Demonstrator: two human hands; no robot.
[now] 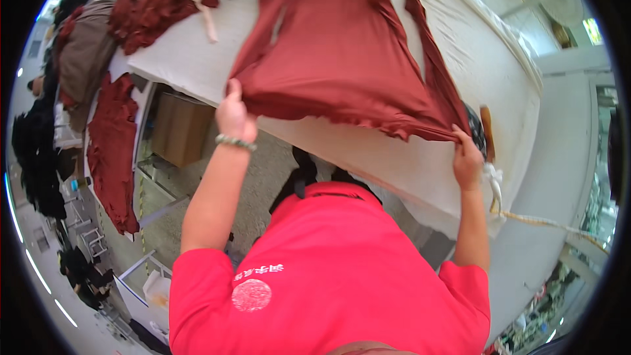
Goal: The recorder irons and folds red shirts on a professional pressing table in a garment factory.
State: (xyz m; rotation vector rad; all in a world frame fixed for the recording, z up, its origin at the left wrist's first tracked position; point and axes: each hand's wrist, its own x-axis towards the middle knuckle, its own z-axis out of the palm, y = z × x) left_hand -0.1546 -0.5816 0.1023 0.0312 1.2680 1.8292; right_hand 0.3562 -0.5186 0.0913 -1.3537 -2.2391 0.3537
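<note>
A dark red long-sleeved shirt (342,52) lies spread on a cloth-covered table (190,69), its hem toward me and its sleeves along both sides. My left hand (235,115) wears a beaded bracelet and pinches the hem's left corner. At the right corner, my right hand (467,161) is closed on the hem. Between the two hands the hem is stretched, its edge wavy, and it hangs a little past where the cloth lies flat. Just beyond my right hand stands an iron (474,130) with a brown handle, partly hidden.
A heap of dark red garments (161,3) lies on the table's far left. More red cloth (113,151) hangs on a board to the left. A cardboard box (179,130) sits under the table. From the iron a cord (549,222) runs off to the right.
</note>
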